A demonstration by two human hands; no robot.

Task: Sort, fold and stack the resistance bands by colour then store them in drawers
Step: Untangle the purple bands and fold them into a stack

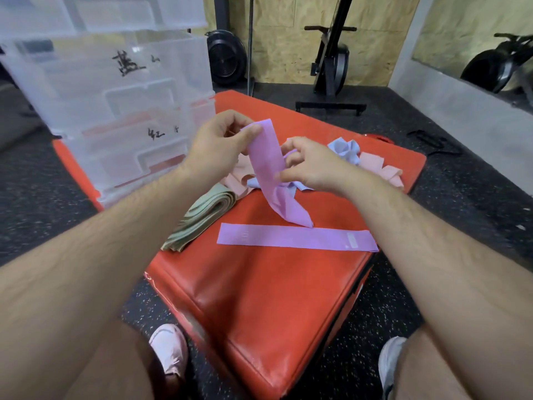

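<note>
It was a gym: black speckled rubber flooring [450, 180], a red padded jump box [259, 284] strewn with resistance bands [297, 241], and beyond the box's far edge a fan-wheel machine [226, 57] and an upright trainer [331, 67] against chipboard walls [277, 39] (a mirror [476, 33] on the right showed another wheeled machine).

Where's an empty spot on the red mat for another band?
The near half of the mat, this side of the flat purple band, is bare. Beyond it is crowded: green bands, pink bands, blue bands, and the drawers at the left.
</note>
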